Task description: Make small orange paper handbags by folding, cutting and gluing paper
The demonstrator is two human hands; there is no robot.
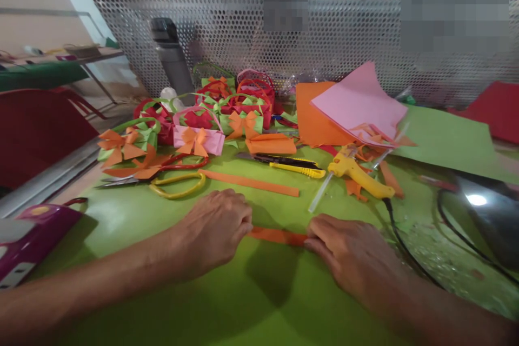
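An orange paper strip (279,236) stretches between my two hands, just above the green tabletop (227,303). My left hand (221,227) is closed on its left end, the fingers curled in and the thumb toward the strip. At the right end, my right hand (344,248) pinches the strip between thumb and fingers. Beyond my hands lies a second orange strip (253,183), flat on the table. Scissors with red and yellow handles (178,185) rest past my left hand. A yellow cutter knife (298,166) lies behind the loose strip.
A yellow glue gun (360,173) with a black cord lies at right. Small paper bags with orange bows (198,140) crowd the back, near a grey bottle (174,65). Pink paper sheets (360,102) and a green sheet (446,138) lie back right. A purple tool (44,238) sits left.
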